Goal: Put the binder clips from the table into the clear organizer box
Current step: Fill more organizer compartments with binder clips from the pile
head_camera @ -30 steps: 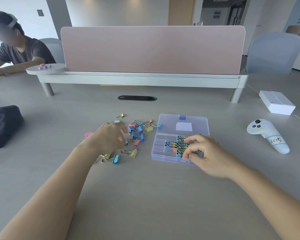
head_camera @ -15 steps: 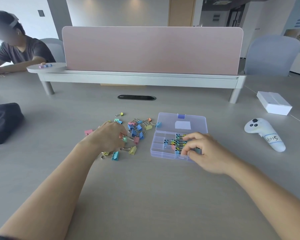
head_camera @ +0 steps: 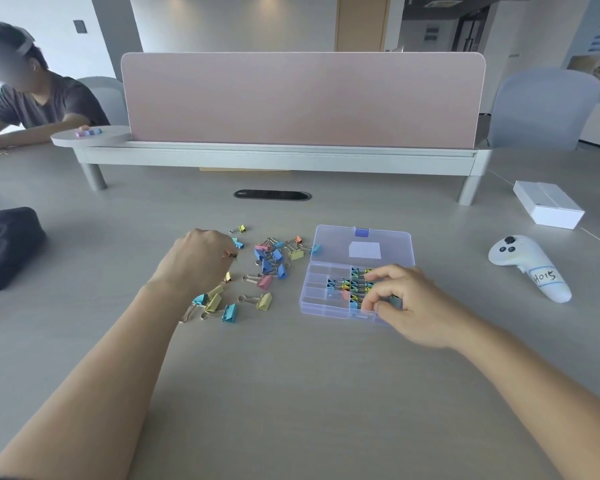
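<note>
Binder clips (head_camera: 267, 268) loose | left hand (head_camera: 198, 261) pinching one | right hand (head_camera: 409, 306) gripping organizer box (head_camera: 333, 244) | controller (head_camera: 527, 265) nearby

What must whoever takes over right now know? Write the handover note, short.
Left hand: grip pinches a small clip at the far left of the loose clips.
Right hand: grip pinches a bluish clip over the near right compartments of the organizer box.
The box lies open to the right of the pile, its lid flat behind it.
Done: the middle compartments hold clips.
Left: many clips lie on the table; the leftmost compartments look empty.
</note>
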